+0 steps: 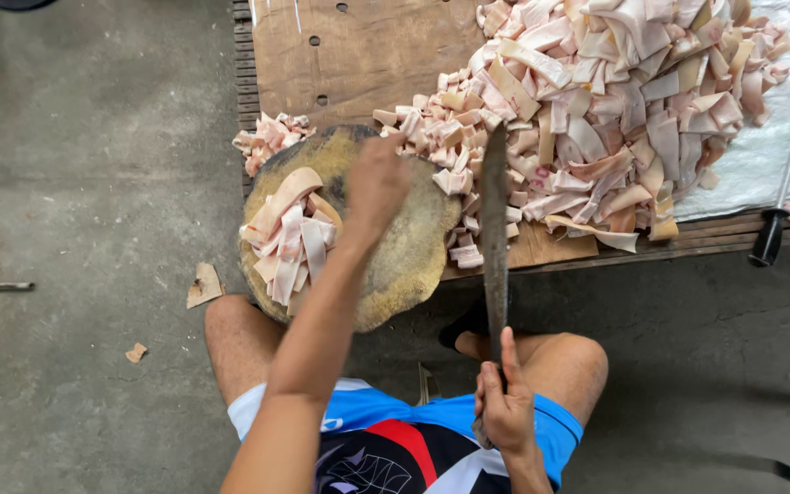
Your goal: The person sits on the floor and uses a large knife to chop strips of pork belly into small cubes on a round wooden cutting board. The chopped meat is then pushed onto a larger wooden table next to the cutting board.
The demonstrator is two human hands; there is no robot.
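Observation:
My right hand [505, 402] is shut on the handle of a long cleaver [494, 220], whose blade points away from me along the right edge of a round wooden chopping block [404, 256]. My left hand [377, 178] reaches over the far side of the block, fingers bent down toward small cut pieces of pale pink pork skin [441, 119]; whether it grips any is hidden. Long strips of pork skin [290, 238] lie stacked on the block's left part.
A big heap of pork skin strips [624, 101] covers the low wooden table [349, 55] and a white sack [761, 155]. A sharpening steel with a black handle [779, 197] lies at the right. Small cut pieces [272, 137] sit left of the block. My bare knees are below.

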